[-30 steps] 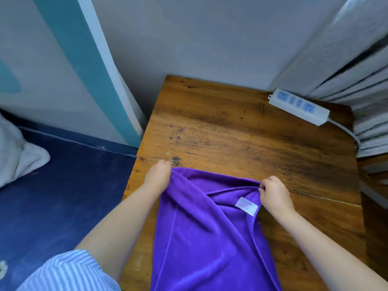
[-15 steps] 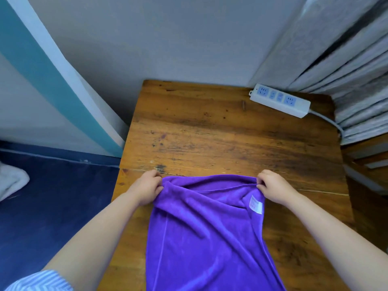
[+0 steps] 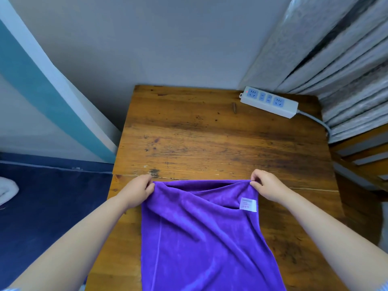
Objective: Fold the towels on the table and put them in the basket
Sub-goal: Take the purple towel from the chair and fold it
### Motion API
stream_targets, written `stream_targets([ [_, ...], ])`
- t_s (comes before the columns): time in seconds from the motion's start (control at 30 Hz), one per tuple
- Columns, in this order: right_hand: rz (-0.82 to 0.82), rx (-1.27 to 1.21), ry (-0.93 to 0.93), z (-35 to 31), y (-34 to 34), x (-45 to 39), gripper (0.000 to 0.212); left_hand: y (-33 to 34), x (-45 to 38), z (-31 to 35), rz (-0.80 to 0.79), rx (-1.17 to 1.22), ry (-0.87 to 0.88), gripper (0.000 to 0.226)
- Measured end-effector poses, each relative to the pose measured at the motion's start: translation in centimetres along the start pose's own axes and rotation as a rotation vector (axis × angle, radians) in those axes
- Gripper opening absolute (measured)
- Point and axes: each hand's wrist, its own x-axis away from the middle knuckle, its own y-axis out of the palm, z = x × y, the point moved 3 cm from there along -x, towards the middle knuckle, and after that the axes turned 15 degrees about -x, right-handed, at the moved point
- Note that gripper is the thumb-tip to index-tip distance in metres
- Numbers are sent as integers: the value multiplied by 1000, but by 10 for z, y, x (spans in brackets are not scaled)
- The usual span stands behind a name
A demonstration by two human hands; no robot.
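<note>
I see the left hand [image 3: 137, 191] and right hand [image 3: 267, 185] each pinching a far corner of the purple towel [image 3: 201, 238], which lies stretched on the wooden table [image 3: 210, 133].

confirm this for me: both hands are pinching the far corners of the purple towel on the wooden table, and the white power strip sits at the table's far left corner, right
Not quite. The white power strip sits at the far right corner of the wooden table, not the left, as the head view shows. The rest holds: the left hand and right hand each pinch a far corner of the purple towel.
</note>
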Motion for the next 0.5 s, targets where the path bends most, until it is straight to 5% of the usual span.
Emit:
stream_targets([
  [0.17,-6,66,-17,-1,6,4,39,-5,9,-4,-4,-4,-46,39],
  [0.3,192,29,-45,-6,0,5,12,-10,15,-7,36,77,-81,39],
  [0.5,309,-43,-47,-2,-8,13,12,-18,28,-2,91,100,-52,32],
])
